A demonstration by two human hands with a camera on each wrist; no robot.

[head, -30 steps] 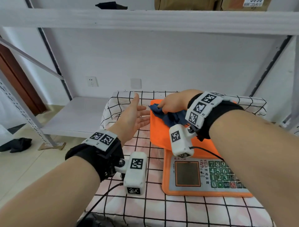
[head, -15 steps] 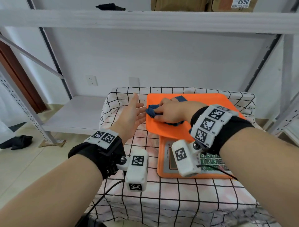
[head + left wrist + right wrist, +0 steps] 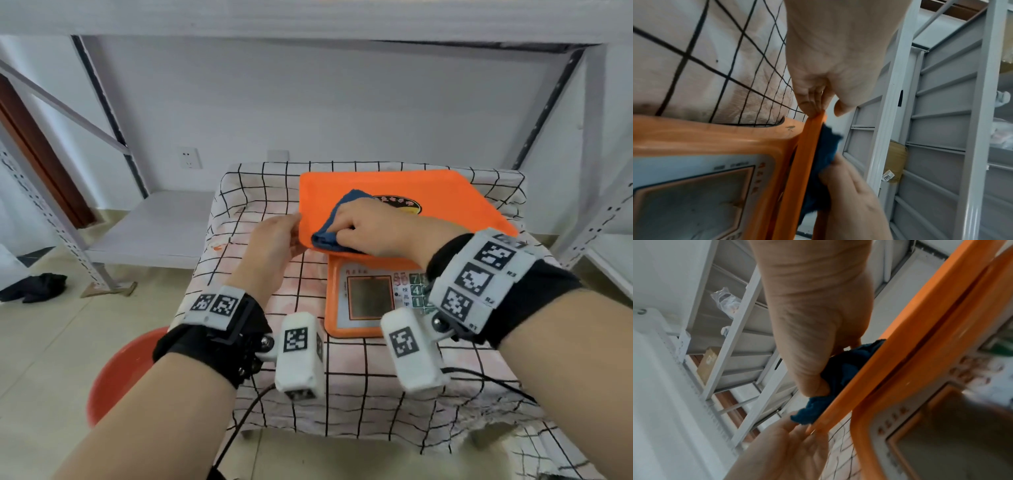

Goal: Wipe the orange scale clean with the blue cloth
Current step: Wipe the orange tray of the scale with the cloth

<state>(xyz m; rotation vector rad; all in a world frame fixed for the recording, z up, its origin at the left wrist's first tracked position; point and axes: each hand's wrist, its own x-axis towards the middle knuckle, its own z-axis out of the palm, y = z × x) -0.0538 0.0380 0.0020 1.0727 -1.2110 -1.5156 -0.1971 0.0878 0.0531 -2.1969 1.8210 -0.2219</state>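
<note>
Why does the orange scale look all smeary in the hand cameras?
Left wrist view: the orange scale is streaked with motion blur, its screen soft. Right wrist view: the keypad smears too, though the blue cloth stays fairly clear. Head view: sharper, but the wide lens bends the shelf posts.

It looks like a storeroom: grey metal shelving racks carry labelled cardboard boxes, and the floor is tiled.

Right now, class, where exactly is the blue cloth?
In the head view, the blue cloth lies bunched on the near-left corner of the orange scale platform, held under the right hand, just right of the left hand.
</note>
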